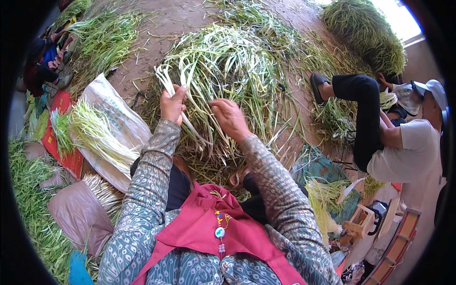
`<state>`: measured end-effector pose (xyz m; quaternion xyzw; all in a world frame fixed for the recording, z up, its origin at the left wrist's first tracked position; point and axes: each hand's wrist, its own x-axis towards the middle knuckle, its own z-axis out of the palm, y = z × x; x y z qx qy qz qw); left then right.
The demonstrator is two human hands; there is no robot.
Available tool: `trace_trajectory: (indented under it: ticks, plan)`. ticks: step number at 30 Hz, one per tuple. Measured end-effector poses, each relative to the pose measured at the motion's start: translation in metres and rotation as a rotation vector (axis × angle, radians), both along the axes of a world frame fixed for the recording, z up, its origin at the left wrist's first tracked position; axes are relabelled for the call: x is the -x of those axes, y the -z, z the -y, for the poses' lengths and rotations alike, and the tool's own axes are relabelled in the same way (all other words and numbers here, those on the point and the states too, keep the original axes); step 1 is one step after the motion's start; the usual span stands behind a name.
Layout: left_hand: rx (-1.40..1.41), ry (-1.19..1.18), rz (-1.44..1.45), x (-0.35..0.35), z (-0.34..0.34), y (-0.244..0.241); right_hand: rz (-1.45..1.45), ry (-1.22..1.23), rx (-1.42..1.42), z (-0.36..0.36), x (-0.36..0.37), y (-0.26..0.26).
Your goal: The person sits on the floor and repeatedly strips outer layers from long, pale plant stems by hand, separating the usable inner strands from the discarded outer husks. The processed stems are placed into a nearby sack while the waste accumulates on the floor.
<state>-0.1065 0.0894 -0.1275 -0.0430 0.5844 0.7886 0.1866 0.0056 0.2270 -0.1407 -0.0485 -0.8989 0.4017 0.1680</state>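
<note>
My left hand (172,106) is closed around a small bunch of pale leafy stalks (191,127), possibly green garlic. Their white ends stick up past the thumb, while the other ends hang below the fist. Just to the right, my right hand (231,118) has its fingers curled in, with the fingertips at some thin stalks. Whether it pinches one of them is hidden. Beneath and beyond both hands rises a large heap of loose green and yellowish leaves (231,57). Trimmed pale stalks (96,133) lie on a white woven sack (119,103) to my left.
A red sheet (58,107) and a brown plastic sheet (76,213) lie at left among greens. At right sits a person in a white cap (406,149), near a wooden box frame (359,221). A large green bundle (363,32) stands far right. Others sit far left.
</note>
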Motion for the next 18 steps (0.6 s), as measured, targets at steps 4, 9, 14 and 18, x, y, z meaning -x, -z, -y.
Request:
trace_trajectory:
  ticks: [4, 9, 14, 18]
  plan:
    - [0.041, 0.078, -0.019, -0.003, -0.001, -0.003, 0.17, -0.276, 0.694, 0.009, 0.021, 0.018]
    - [-0.007, 0.195, 0.076, 0.005, 0.006, 0.001, 0.514, -0.315, 1.059, 0.009, 0.003, -0.004]
    - [-0.113, 0.189, 0.204, 0.015, -0.005, 0.004, 0.462, -0.411, 1.015, 0.007, -0.023, 0.015]
    - [-0.059, 0.157, 0.145, 0.028, -0.016, -0.011, 0.467, -0.399, 0.371, 0.01, -0.07, 0.039]
